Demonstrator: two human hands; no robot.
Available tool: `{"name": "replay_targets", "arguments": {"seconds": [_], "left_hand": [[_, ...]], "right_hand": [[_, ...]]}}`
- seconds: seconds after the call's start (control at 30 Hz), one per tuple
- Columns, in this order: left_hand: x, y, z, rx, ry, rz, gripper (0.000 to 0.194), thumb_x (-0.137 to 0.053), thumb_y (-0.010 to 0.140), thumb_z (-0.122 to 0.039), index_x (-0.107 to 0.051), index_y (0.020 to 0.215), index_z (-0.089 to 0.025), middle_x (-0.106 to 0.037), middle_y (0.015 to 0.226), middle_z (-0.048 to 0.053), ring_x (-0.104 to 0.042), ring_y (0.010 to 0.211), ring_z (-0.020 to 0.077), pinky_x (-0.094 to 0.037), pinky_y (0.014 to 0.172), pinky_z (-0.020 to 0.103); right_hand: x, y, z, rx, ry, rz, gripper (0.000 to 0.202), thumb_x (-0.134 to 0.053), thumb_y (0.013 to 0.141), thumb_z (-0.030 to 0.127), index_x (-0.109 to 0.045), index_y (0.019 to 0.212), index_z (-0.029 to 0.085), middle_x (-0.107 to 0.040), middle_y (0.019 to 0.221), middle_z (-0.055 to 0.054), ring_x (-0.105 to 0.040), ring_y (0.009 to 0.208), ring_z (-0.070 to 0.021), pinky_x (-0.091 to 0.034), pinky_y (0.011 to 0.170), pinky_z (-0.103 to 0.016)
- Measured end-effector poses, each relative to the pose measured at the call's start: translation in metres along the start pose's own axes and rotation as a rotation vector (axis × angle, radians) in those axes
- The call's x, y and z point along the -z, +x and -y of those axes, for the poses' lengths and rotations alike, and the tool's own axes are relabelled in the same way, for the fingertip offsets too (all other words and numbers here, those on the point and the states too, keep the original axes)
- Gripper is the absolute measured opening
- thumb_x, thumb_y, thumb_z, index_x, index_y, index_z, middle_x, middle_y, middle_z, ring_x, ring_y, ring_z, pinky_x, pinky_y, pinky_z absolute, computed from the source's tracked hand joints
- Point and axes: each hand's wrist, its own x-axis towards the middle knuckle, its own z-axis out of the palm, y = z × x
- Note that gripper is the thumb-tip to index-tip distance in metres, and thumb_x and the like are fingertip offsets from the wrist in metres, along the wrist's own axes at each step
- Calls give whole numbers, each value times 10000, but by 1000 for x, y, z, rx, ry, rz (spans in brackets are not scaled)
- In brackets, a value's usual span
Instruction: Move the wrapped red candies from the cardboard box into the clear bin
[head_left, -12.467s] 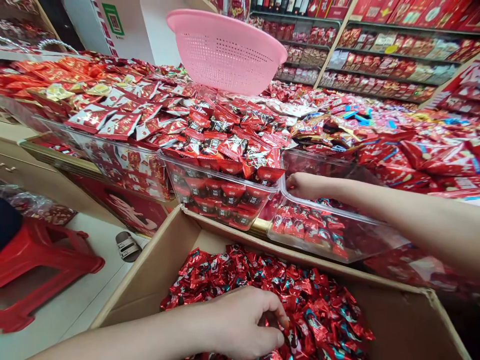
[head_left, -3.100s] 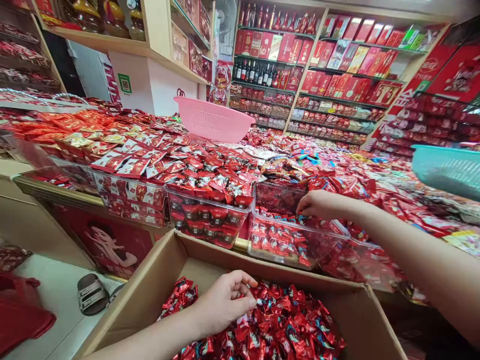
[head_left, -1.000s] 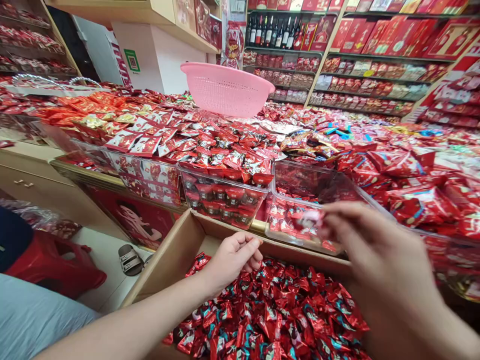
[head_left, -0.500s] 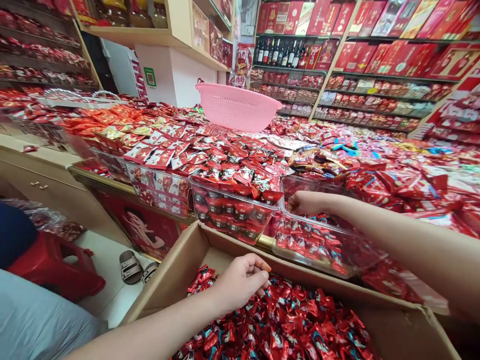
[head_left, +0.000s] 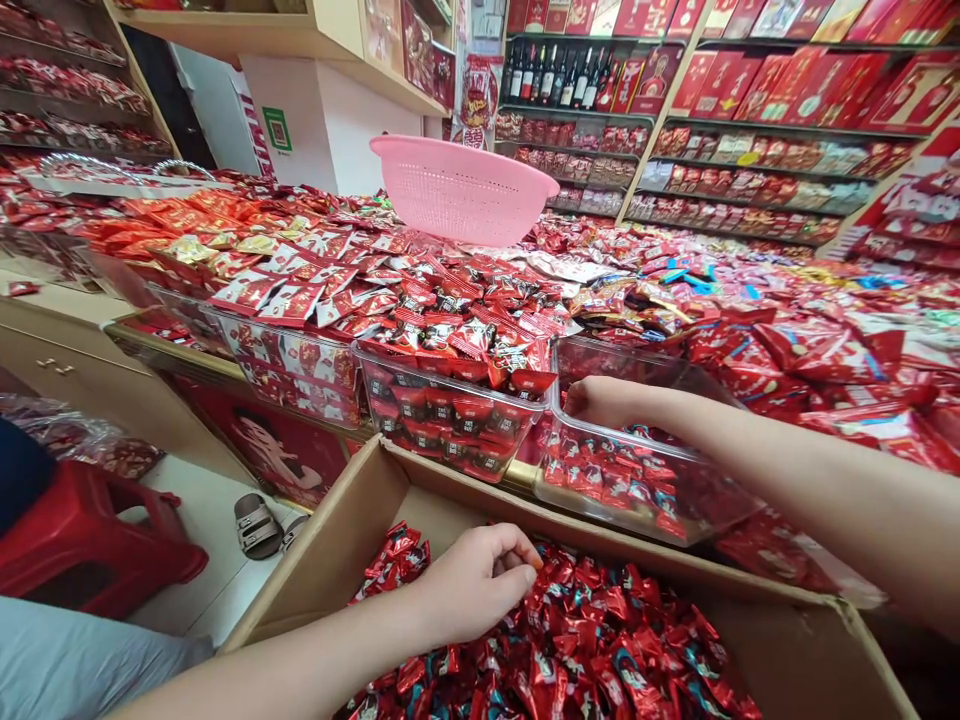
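Note:
My left hand (head_left: 480, 580) rests on the heap of red foil candies (head_left: 600, 640) in an open cardboard box (head_left: 352, 520) at the bottom of the view. Its fingers are curled, thumb against forefinger, and no wrapper shows between them. My right hand (head_left: 607, 400) reaches over the box into a clear plastic bin (head_left: 675, 452) on the display counter. The fingers point down inside the bin, just above a low layer of red candies (head_left: 615, 480). Anything held in that hand is hidden.
Left of it, a clear bin (head_left: 450, 410) is heaped with red packets. A pink colander (head_left: 465, 190) sits on the wide candy display. Shelves of red boxes and bottles (head_left: 750, 150) line the back. A red stool (head_left: 82, 540) and sandals (head_left: 255, 525) are on the floor.
A second ago my right hand was near the camera with a small candy in its fingers; it has since gone forward into the clear bin. My left hand sank onto the box's candies.

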Motion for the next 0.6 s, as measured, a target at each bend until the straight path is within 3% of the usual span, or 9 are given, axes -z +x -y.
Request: {"name": "replay_targets", "arguments": {"seconds": [0.13, 0.4, 0.6], "left_hand": [[-1, 0, 1, 19, 19, 12, 146, -479, 711, -238, -573, 784, -155, -456, 576, -54, -400, 535, 96, -308, 511, 208], [0, 0, 4, 5, 60, 30, 171, -472, 713, -253, -577, 802, -152, -468, 597, -45, -408, 555, 104, -324, 533, 216], [-1, -1, 6, -1, 82, 57, 186, -474, 714, -272, -587, 815, -164, -488, 615, -36, -432, 566, 113, -338, 540, 220]], "right_hand": [[3, -7, 1, -8, 66, 54, 67, -541, 700, 144, -583, 751, 135, -657, 738, -65, -607, 697, -180, -450, 593, -236], [-1, -32, 10, -4, 378, 449, 165, -513, 788, 210, -602, 739, 80, -651, 623, -65, -606, 592, -113, -461, 577, -188], [4, -39, 17, 10, 446, 524, 241, -587, 744, 310, -625, 740, 72, -653, 630, -64, -612, 610, -123, -468, 600, -201]]}}
